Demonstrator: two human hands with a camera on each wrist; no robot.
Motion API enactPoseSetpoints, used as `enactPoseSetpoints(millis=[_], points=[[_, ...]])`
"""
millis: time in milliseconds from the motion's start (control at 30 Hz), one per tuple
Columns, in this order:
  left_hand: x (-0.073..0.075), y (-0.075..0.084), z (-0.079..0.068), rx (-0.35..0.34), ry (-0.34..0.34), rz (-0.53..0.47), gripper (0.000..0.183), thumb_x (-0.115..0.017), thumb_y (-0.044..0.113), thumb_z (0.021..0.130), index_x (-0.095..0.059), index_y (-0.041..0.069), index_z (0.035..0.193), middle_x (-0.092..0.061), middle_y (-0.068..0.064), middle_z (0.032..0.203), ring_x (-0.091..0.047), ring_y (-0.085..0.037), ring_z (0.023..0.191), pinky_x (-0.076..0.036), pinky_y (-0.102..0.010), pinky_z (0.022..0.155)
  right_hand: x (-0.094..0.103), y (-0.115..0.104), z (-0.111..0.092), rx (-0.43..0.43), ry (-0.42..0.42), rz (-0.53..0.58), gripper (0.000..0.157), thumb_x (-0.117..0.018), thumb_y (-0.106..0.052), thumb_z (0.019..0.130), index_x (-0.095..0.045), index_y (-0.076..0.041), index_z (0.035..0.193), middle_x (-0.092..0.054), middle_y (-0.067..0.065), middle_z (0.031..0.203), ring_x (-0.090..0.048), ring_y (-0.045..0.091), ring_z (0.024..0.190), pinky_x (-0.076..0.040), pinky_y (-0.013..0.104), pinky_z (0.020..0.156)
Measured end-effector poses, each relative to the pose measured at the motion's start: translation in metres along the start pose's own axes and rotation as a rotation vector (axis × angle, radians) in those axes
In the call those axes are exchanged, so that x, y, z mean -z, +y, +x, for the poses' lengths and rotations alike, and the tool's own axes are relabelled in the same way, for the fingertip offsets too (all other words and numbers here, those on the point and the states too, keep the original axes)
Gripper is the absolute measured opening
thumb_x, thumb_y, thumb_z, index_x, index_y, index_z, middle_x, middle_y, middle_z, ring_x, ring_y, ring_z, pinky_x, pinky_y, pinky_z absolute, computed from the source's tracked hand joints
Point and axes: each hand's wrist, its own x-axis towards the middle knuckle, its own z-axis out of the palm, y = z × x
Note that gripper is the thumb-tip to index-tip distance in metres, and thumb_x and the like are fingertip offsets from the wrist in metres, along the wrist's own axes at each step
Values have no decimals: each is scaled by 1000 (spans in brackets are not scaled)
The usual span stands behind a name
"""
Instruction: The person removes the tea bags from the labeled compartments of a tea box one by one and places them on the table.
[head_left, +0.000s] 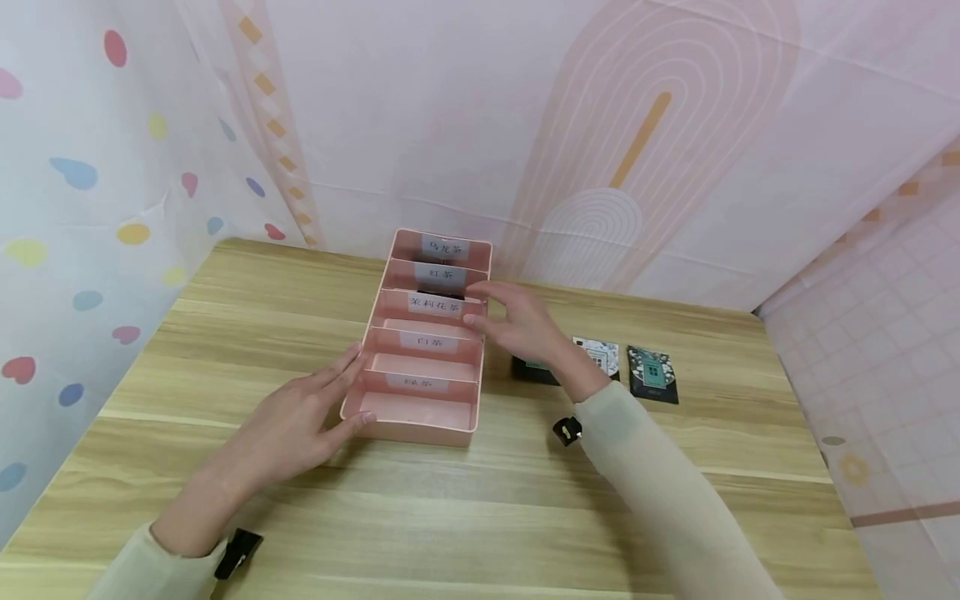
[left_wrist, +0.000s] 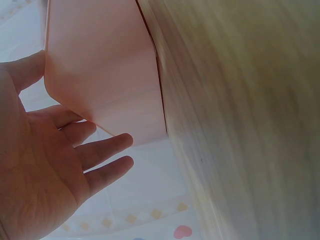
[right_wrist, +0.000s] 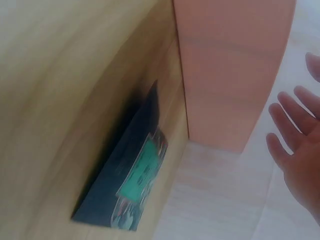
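Both hands were open and held nothing, the left hand (head_left: 300, 421) touching the pink divided box (head_left: 420, 400), the right hand (head_left: 517, 325) hovering above it.

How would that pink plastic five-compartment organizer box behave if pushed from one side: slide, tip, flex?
The pink plastic divided organizer box would probably slide rather than tip: it sits low and long on the smooth wooden table. It is likely light, since the nearer compartments look empty. Thin walls may flex a little; the left hand with straight fingers against its side could steady it.
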Motion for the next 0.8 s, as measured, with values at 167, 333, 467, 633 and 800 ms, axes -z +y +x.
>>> enactPoseSetpoints(millis=[167,333,467,633,800], points=[[-1,0,0,-2,7,3,73,-68,38,101,-43,-3,157,-40,-21,163,-59,-46,131,-50,-61,104,-4,-5,16,4,-36,-4,44,-73,-22,100,-66,0,137,-65,13,140,-58,27,132,-45,39,113],[-1,1,1,0,6,0,74,-68,38,101,-42,-3,157,-39,-21,164,-58,-46,132,-49,-61,105,-11,-5,30,-12,-62,-10,42,-71,-21,100,-67,0,136,-65,13,140,-59,26,132,-48,36,111],[-1,2,1,-2,2,-3,74,-68,39,101,-42,-3,157,-39,-21,164,-57,-45,133,-49,-61,105,-16,-3,37,-25,-82,-15,42,-70,-20,100,-67,-1,137,-66,13,138,-61,25,127,-50,35,108],[0,3,1,1,-4,1,75,-67,40,102,-42,-3,157,-38,-20,164,-57,-45,133,-49,-61,106,-23,-3,44,-44,-100,-43,42,-70,-22,101,-67,-1,137,-68,12,136,-64,23,119,-52,35,103],[0,3,0,5,-6,2,75,-67,40,102,-42,-3,157,-38,-21,164,-57,-45,133,-49,-61,106,-26,-6,48,-40,-126,-73,38,-67,-22,103,-69,-1,134,-70,12,133,-63,24,125,-50,36,107]])
